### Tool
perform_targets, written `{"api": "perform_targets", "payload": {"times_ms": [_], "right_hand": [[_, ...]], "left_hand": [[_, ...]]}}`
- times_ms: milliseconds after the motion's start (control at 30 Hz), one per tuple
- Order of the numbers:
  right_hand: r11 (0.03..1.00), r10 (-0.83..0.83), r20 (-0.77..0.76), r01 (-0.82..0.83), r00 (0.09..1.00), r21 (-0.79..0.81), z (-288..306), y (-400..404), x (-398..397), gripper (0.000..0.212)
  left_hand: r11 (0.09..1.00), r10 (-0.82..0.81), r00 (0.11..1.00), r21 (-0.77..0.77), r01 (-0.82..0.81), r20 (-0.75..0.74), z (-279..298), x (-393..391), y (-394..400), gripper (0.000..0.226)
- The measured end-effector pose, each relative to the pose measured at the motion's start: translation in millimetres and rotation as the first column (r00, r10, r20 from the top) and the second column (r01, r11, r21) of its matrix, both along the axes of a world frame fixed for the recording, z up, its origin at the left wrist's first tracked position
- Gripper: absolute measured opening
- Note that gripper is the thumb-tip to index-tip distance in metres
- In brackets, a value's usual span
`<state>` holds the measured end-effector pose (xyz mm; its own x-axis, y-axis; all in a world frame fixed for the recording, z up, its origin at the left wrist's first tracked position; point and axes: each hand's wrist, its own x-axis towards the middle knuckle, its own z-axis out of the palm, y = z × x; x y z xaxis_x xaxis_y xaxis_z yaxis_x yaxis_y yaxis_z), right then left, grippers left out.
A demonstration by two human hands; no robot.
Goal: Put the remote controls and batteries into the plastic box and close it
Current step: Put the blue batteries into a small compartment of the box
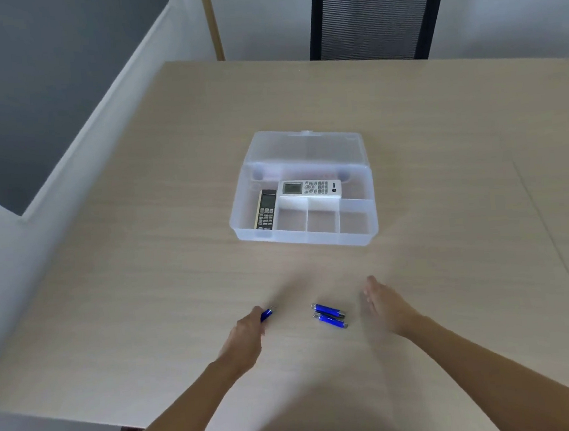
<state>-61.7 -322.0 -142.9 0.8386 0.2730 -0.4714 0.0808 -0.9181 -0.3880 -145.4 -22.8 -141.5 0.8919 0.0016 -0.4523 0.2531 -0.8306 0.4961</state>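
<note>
A clear plastic box [360, 236] stands open mid-table, its lid [304, 144] tilted back. Inside, a white remote [311, 189] lies across the rear compartment and a black remote [264, 210] lies in the left compartment. Three small front compartments hold nothing. Near the table's front, my left hand [247, 332] is closed around a blue battery [267, 314] whose tip sticks out. Two more blue batteries [329, 315] lie side by side on the table. My right hand [385, 304] hovers just right of them, fingers apart, holding nothing.
The light wooden table [444, 167] has its left edge beside a white wall ledge [65, 165]. A black mesh chair [375, 15] stands at the far side. A seam runs across the table's right part.
</note>
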Motion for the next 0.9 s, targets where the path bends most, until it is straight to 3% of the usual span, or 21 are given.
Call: {"api": "perform_targets", "payload": {"times_ms": [133, 233, 333, 533, 700, 800, 900], "right_hand": [[0.990, 0.135, -0.050, -0.133, 0.990, 0.043, 0.0, 36.4, -0.3, 0.002], [0.979, 0.199, -0.049, -0.201, 0.979, -0.039, -9.0, 48.8, -0.1, 0.024], [0.969, 0.210, 0.004, -0.208, 0.978, -0.137, -10.6, 46.6, 5.1, 0.028], [0.986, -0.152, 0.000, 0.152, 0.988, 0.070, 13.3, 13.0, 28.3, 0.021], [0.838, -0.440, -0.050, 0.430, 0.896, 0.336, 65.5, 8.8, 66.8, 0.025], [0.788, -0.523, -0.161, 0.546, 0.837, 0.285, 81.0, 14.1, 111.2, 0.022], [0.850, -0.473, -0.246, 0.511, 0.846, 0.125, 90.4, 26.4, 149.7, 0.019]], "left_hand": [[0.996, -0.066, 0.998, -0.062, 0.066, 0.008, 3.8, -8.6, -11.7, 0.012], [0.983, -0.175, 0.983, -0.038, 0.177, 0.057, 5.6, -12.5, -21.2, 0.010], [0.951, -0.310, 0.945, 0.054, 0.305, 0.105, 6.5, -5.4, -33.3, 0.023], [0.836, -0.537, 0.834, 0.221, 0.503, 0.131, -9.4, 30.1, -79.3, 0.039], [0.708, -0.663, 0.747, 0.374, 0.599, 0.058, -30.1, 42.1, -90.6, 0.046], [0.749, -0.627, 0.761, 0.397, 0.531, 0.165, -32.6, 49.5, -88.8, 0.028], [0.931, -0.347, 0.886, 0.227, 0.286, 0.308, -7.4, 78.5, -90.5, 0.028]]}}
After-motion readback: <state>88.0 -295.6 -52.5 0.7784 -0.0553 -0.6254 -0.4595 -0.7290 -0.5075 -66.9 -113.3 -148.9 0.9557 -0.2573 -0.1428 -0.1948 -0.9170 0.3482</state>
